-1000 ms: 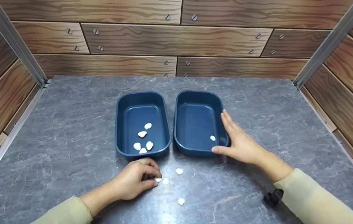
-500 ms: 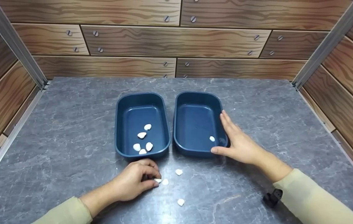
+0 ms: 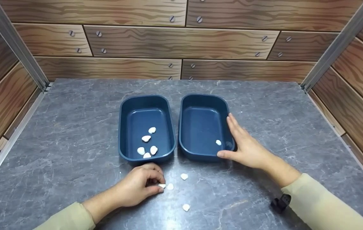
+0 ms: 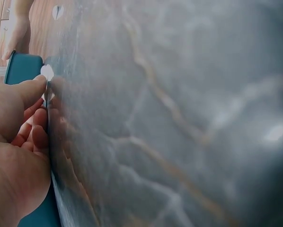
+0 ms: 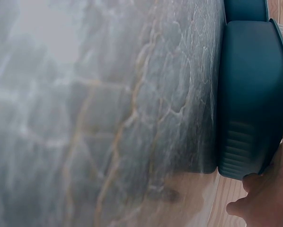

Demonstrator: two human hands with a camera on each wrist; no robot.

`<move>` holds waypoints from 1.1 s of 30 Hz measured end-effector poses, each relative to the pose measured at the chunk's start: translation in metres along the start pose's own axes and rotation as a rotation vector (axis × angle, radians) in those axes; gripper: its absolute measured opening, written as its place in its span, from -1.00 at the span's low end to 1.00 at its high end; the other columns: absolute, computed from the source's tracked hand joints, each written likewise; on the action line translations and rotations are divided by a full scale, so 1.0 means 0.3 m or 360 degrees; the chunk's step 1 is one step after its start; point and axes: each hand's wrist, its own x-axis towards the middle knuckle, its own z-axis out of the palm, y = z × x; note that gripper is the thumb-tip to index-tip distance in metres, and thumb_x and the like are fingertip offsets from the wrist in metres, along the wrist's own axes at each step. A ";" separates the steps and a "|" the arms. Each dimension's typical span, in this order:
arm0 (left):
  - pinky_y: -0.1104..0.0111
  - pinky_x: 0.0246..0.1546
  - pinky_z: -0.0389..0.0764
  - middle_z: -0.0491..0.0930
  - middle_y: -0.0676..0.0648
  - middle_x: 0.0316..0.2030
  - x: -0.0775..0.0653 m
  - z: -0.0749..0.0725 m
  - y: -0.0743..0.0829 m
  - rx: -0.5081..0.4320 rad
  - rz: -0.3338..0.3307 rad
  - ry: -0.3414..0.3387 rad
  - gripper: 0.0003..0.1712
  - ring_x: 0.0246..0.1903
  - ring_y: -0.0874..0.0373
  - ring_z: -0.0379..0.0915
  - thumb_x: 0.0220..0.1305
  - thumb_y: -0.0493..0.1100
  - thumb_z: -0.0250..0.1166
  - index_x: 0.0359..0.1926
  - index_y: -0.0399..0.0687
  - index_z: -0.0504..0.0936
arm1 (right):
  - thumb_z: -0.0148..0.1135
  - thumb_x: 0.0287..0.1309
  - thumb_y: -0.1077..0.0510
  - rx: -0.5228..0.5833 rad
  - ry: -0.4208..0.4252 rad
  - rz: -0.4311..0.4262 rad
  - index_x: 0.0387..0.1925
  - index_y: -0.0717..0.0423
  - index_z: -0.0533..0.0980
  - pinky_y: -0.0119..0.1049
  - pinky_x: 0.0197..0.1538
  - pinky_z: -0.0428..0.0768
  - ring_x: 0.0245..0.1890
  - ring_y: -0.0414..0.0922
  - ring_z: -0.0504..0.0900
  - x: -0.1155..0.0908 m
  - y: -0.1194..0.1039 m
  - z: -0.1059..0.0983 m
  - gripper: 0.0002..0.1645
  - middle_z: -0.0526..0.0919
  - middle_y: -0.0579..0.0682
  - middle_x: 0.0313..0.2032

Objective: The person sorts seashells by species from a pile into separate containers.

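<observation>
My left hand [image 3: 139, 184] is low over the table, in front of the left blue bin [image 3: 122, 127]. Its thumb and index finger pinch a small white pebble [image 3: 162, 185], seen at the fingertips in the left wrist view too. A second white pebble [image 3: 170, 186] lies just right of those fingertips. My right hand [image 3: 248, 147] rests against the right blue bin [image 3: 197, 157], fingers straight along its right side and thumb at the near rim. One white pebble [image 3: 218, 142] lies inside that bin, near the thumb. In the right wrist view, fingertips touch the bin's end [image 5: 255, 109].
Several white pebbles [image 3: 146, 138] lie in the left bin. Two more loose ones, a nearer pebble [image 3: 186, 207] and a farther pebble [image 3: 184, 176], are on the grey marbled table [image 3: 72, 134]. Wood-patterned walls [image 3: 181, 41] and metal posts [image 3: 338, 44] enclose the table.
Both hands stay almost in place. The left thumb and index finger have shifted very slightly at the pebble. The bins and the other pebbles have not moved.
</observation>
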 end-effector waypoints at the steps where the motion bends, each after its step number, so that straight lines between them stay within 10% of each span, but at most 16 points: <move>1: 0.38 -0.12 0.62 0.61 0.13 -0.13 0.000 0.000 0.000 0.0007 0.0001 -0.0002 -0.92 -0.18 0.28 0.53 0.29 -0.25 0.53 -0.27 -0.01 0.77 | 0.47 0.23 -0.36 0.0002 0.0000 0.0000 0.72 0.14 -0.29 0.39 0.56 -0.07 0.65 0.26 -0.11 0.000 0.000 0.000 0.49 -0.33 0.12 0.71; 33: 0.39 -0.18 0.62 0.61 0.16 -0.21 0.000 -0.003 0.007 -0.0013 0.0028 -0.0001 -0.88 -0.20 0.24 0.53 0.39 -0.17 0.48 -0.33 0.09 0.74 | 0.46 0.23 -0.37 -0.0003 -0.0015 0.0037 0.72 0.12 -0.29 0.43 0.54 -0.03 0.64 0.31 -0.12 0.001 -0.001 0.003 0.48 -0.35 0.08 0.71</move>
